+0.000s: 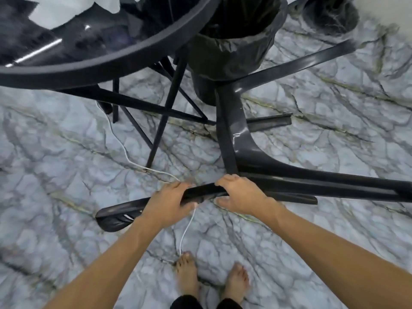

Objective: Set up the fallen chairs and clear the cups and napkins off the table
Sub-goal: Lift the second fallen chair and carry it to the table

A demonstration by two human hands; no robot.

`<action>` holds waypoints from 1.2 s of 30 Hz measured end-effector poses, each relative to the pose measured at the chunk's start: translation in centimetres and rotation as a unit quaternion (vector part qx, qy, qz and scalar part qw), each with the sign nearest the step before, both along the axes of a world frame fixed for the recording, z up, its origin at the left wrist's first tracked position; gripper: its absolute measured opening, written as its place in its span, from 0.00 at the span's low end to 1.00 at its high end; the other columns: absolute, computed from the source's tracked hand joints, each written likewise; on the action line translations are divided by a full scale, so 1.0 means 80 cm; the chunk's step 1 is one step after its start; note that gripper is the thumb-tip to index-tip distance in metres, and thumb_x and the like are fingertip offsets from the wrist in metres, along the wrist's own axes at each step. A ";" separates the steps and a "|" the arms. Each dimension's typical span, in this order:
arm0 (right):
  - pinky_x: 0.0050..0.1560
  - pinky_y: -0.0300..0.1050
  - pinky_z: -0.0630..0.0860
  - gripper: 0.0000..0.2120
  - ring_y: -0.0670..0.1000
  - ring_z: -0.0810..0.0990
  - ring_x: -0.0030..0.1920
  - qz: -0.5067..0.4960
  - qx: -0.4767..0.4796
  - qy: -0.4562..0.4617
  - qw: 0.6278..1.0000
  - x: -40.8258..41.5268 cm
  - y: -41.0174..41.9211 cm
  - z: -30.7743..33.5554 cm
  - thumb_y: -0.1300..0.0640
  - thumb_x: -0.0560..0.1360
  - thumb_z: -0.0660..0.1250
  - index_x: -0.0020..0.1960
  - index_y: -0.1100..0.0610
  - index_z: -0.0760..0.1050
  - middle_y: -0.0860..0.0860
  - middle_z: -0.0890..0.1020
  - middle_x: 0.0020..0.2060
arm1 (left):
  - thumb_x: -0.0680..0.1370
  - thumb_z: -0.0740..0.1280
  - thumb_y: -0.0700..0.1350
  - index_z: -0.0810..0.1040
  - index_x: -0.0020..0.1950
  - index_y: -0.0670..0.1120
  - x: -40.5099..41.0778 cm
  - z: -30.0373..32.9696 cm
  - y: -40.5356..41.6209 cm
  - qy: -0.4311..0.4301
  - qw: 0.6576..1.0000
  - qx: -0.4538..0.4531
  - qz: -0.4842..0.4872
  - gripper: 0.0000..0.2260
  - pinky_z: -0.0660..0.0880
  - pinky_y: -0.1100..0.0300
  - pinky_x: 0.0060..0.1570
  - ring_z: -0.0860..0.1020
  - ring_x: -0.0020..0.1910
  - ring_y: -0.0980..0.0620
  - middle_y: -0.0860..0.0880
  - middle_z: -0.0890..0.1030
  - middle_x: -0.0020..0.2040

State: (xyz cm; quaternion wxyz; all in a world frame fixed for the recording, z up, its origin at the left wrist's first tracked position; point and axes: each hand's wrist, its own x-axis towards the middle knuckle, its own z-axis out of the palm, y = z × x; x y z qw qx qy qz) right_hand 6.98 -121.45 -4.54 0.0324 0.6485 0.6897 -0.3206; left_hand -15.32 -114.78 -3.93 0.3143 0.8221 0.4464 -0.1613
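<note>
On the marble floor (66,152), near my feet, my left hand (169,204) and right hand (240,197) each curl around the fallen chair (245,139)'s dark edge.

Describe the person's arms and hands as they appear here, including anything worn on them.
Both forearms are bare up to the frame edge, with no sleeves in view. The left hand and right hand wear no gloves, and no rings, watch or bracelets show on hands or wrists. Nails look short and plain, though the picture is slightly blurred.
</note>
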 end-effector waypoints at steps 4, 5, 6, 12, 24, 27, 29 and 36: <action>0.62 0.51 0.70 0.23 0.55 0.74 0.61 0.029 0.002 0.021 0.999 -0.047 0.019 -0.007 0.44 0.76 0.66 0.66 0.55 0.72 0.53 0.77 0.60 | 0.77 0.65 0.59 0.67 0.73 0.55 -0.048 -0.013 0.005 0.012 0.999 0.002 0.036 0.26 0.71 0.45 0.61 0.71 0.66 0.47 0.54 0.72 0.68; 0.61 0.51 0.70 0.22 0.56 0.75 0.60 0.036 0.005 0.023 0.999 -0.058 0.025 -0.009 0.44 0.75 0.66 0.65 0.55 0.73 0.53 0.78 0.59 | 0.77 0.65 0.60 0.66 0.73 0.55 -0.059 -0.016 0.008 0.015 0.999 0.005 0.041 0.26 0.70 0.45 0.62 0.71 0.66 0.47 0.54 0.72 0.68; 0.59 0.51 0.70 0.21 0.56 0.75 0.59 0.041 0.010 0.026 0.999 -0.069 0.031 -0.011 0.44 0.75 0.67 0.63 0.55 0.73 0.53 0.78 0.57 | 0.77 0.65 0.60 0.66 0.73 0.55 -0.068 -0.020 0.011 0.020 0.999 0.007 0.045 0.26 0.69 0.45 0.62 0.71 0.66 0.47 0.54 0.72 0.68; 0.60 0.52 0.70 0.22 0.57 0.75 0.61 0.071 -0.009 0.028 0.997 -0.132 0.065 -0.029 0.45 0.75 0.68 0.64 0.55 0.72 0.53 0.77 0.59 | 0.77 0.64 0.61 0.69 0.71 0.54 -0.113 -0.044 0.025 0.039 0.997 0.014 0.058 0.24 0.69 0.46 0.61 0.75 0.63 0.47 0.53 0.76 0.64; 0.48 0.51 0.74 0.16 0.59 0.78 0.52 0.081 -0.068 0.046 0.993 -0.191 0.086 -0.060 0.49 0.75 0.68 0.58 0.56 0.73 0.56 0.80 0.53 | 0.75 0.73 0.54 0.78 0.61 0.52 -0.197 -0.067 0.039 -0.054 0.989 -0.035 0.134 0.16 0.76 0.55 0.48 0.79 0.48 0.49 0.53 0.81 0.49; 0.48 0.52 0.75 0.14 0.59 0.79 0.51 0.062 -0.061 0.046 0.995 -0.199 0.088 -0.064 0.51 0.74 0.69 0.56 0.56 0.74 0.56 0.81 0.51 | 0.74 0.75 0.49 0.80 0.57 0.56 -0.200 -0.066 0.038 -0.084 0.982 -0.050 0.159 0.13 0.73 0.61 0.44 0.79 0.45 0.53 0.53 0.82 0.46; 0.47 0.51 0.75 0.12 0.60 0.80 0.50 0.039 -0.052 0.049 0.997 -0.202 0.087 -0.067 0.55 0.73 0.69 0.55 0.56 0.75 0.57 0.81 0.50 | 0.73 0.76 0.48 0.80 0.54 0.60 -0.201 -0.064 0.038 -0.102 0.976 -0.070 0.180 0.13 0.76 0.60 0.44 0.80 0.44 0.55 0.54 0.83 0.45; 0.51 0.49 0.71 0.10 0.59 0.79 0.51 -0.001 -0.008 0.049 0.999 -0.208 0.075 -0.067 0.62 0.74 0.67 0.54 0.56 0.76 0.56 0.82 0.49 | 0.67 0.81 0.47 0.81 0.50 0.65 -0.208 -0.062 0.038 -0.125 0.954 -0.098 0.254 0.17 0.75 0.69 0.40 0.80 0.43 0.57 0.56 0.84 0.45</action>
